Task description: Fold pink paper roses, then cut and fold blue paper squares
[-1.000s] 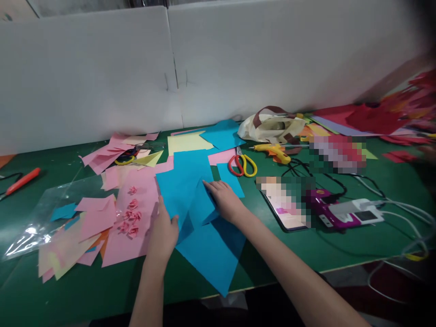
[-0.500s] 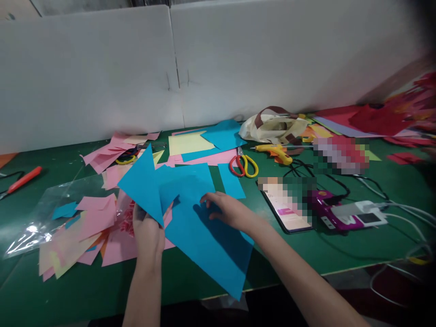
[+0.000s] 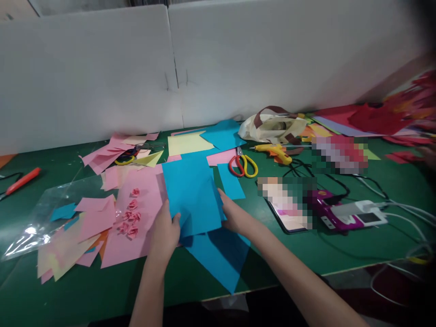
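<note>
Between my two hands is a blue sheet of paper, held up over the table. My left hand grips its lower left side, thumb on the front face. On the right edge, my right hand has its fingers partly hidden behind the paper. Below it lies another blue sheet, one corner pointing towards me. To the left, several small folded pink paper roses sit on a pink sheet.
Scissors with red and yellow handles lie beyond my right hand. Further right are a yellow glue gun, a phone and a purple power strip with cables. Paper scraps and a clear plastic bag spread leftwards. A white partition stands behind.
The blue paper in my left hand has swung right and now faces me flat. My right hand has come onto its right edge. The pink roses are uncovered.
</note>
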### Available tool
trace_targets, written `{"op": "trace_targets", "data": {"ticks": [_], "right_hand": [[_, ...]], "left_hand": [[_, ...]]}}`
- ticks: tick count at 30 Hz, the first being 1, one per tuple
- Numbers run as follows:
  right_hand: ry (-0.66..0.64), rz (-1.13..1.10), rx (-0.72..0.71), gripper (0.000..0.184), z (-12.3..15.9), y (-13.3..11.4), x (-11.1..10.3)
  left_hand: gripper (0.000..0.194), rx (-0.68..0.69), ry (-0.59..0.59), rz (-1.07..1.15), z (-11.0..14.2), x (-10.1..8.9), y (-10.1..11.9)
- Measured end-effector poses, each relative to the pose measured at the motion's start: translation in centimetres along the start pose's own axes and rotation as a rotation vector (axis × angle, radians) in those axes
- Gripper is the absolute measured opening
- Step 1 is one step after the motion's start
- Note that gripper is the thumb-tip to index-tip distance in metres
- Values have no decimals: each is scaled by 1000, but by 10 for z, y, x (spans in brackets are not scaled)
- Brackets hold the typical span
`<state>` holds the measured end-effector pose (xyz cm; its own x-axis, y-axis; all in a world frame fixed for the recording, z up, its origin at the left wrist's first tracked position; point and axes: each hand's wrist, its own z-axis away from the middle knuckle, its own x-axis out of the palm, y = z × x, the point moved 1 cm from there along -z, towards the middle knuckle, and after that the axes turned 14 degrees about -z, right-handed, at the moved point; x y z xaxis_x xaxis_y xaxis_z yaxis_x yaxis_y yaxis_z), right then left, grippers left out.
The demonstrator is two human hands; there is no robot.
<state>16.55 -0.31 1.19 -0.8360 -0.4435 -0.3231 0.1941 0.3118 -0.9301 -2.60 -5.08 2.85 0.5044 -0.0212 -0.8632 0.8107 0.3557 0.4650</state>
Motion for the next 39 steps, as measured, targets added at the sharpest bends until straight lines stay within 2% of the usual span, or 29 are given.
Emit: {"op": "trace_targets", "data": {"ticks": [3,6,8,11,15,19,21,26,30,32,36,39], "right_hand": [[110,-36,22,70,-3,13,2],[347,-86,167,66,-10,22,4],[514,-138,280,66,-14,22,5],[640,-231,372,63,-16,11,7],[660,-305,383,59,-8,-12,11],[608,-552,593,69,0,-26,13],[621,-668,663,67,0,-29,11],[703,-906,668,65,-4,-31,4],[614,-982,693,67,-9,-33,5],[524,-861,698,62,-10,-34,6],[410,-285,590,47,-5,-34,14],[374,-50,534,50,1,-34,24]], "left_hand": [[54,23,-33,-75,0,1,0],[54,63,11,-164,1,0,3],[51,61,46,-237,2,-2,6],[54,38,84,-315,3,-2,10],[67,90,127,-322,5,6,10],[63,172,116,-398,7,11,9],[60,188,104,-441,7,11,9],[66,180,87,-456,7,4,9],[64,151,-1,-445,8,3,14],[63,139,-47,-435,9,4,17],[62,116,-52,-423,10,4,21],[62,97,-32,-429,10,5,22]]}}
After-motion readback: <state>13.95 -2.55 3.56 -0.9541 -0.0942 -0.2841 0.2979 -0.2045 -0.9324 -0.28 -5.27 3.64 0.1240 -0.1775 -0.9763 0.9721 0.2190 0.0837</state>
